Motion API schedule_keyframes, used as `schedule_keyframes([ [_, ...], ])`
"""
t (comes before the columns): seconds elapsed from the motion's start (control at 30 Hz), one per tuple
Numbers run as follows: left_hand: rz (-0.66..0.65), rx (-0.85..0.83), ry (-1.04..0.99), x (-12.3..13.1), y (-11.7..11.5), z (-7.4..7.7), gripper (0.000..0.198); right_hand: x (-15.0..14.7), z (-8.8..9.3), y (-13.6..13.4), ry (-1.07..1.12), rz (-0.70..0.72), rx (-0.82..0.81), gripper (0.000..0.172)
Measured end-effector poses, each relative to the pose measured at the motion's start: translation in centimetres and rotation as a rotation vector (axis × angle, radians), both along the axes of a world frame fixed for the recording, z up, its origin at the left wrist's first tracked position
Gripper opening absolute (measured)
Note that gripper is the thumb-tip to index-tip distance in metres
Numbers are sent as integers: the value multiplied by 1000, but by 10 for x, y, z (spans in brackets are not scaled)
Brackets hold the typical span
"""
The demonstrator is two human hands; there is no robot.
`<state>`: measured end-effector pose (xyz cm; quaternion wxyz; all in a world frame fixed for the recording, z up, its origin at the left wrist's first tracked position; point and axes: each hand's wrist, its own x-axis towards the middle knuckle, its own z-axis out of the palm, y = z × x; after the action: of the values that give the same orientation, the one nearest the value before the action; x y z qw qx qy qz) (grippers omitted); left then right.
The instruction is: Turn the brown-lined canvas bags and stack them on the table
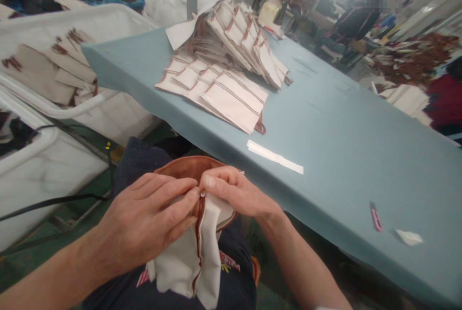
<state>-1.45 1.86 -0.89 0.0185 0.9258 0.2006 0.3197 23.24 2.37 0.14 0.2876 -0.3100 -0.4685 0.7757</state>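
Note:
A cream fabric bag (209, 271) with a brown lining and a brown strip down its middle hangs over my lap. My left hand (155, 211) is closed on its upper part, with the fingertips pinching the cloth beside the brown strip. My right hand (231, 187) grips the same bag from the other side, its thumb on top near a small shiny metal bit (202, 194). Both hands meet at the top of the strip, and the fingers hide the cloth between them. Part of the brown rim (191, 165) shows behind the hands.
On the blue-green table (342, 156) lie a pile of cream, brown-edged pieces (234, 93), a white strip (276, 157), a pink-handled cutter (376, 217) and a white scrap (409, 237). White bins (119, 108) stand at left. Another person (364, 11) is in the background.

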Motion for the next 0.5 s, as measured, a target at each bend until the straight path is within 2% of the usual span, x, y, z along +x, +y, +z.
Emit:
schedule_keyframes([
  [0.13, 48, -128, -98, -1, -9, -12, 25, -3, 4, -3, -9, -19, 27, 60],
  [0.2, 34, -227, -139, -3, -14, -11, 29, -4, 9, -5, -10, 2, 53, 55],
  [0.33, 31, -341, -144, -13, -11, 6, 29, -5, 20, -9, -52, 4, 222, 44],
  [0.43, 93, -393, -46, -18, 2, 25, 24, -6, 24, -9, -163, -29, 482, 36],
  [0.5, 67, -471, 11, -18, 12, 36, 20, -4, 24, -8, -257, -47, 650, 30],
])
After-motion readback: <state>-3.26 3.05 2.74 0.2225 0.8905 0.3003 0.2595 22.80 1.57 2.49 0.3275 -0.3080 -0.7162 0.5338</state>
